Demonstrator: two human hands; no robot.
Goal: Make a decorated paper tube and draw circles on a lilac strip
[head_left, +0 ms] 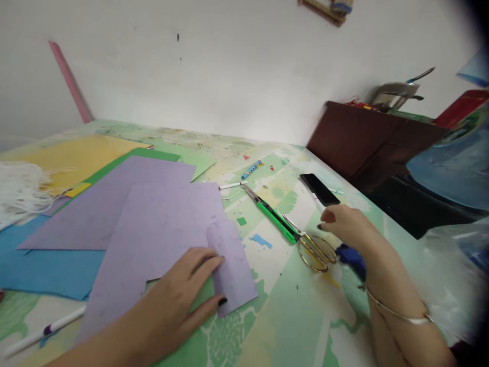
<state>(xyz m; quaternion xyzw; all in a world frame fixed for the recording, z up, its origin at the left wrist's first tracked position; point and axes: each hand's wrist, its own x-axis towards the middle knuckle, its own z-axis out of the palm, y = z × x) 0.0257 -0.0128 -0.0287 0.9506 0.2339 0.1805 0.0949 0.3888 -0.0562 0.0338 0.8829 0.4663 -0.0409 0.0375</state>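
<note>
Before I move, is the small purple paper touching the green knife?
Apart. The head view shows it: tablecloth and a blue scrap lie between the small purple paper and the green knife.

Small purple paper piece (236, 272), roughly rectangular, lies beneath your left hand's (191, 293) fingertips. Long sides run toward tabletop's (278, 311) far edge, tipped slightly leftward; far end overlaps larger purple sheet (171, 219). That sheet: faint smudgy marks, stepped cut edge beside your left wrist, part hidden under forearm. Both well apart from tabletop's far and right edges.
</note>
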